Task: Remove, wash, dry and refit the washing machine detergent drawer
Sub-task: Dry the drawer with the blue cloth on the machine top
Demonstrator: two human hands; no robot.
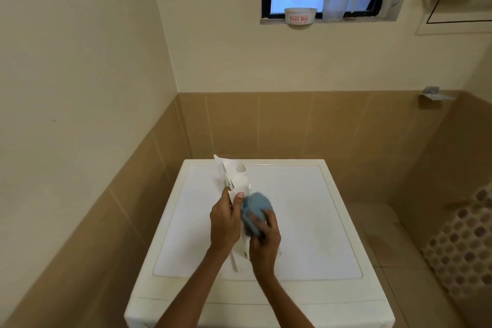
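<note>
Over washer: drawer, probably blue cloth.

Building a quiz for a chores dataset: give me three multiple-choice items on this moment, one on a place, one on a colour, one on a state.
1. Where does the SHUBH tub stand? A on the floor; B on the window sill; C on a chair.
2. What colour is the cloth? A red; B blue; C green.
3. What is the left hand doing? A hanging idle; B pressing the wall; C gripping the detergent drawer.
Key: 1 B, it sits on the sill; 2 B, the cloth in the right hand is pale blue; 3 C, its fingers curl round the white drawer above the washing machine.
</note>
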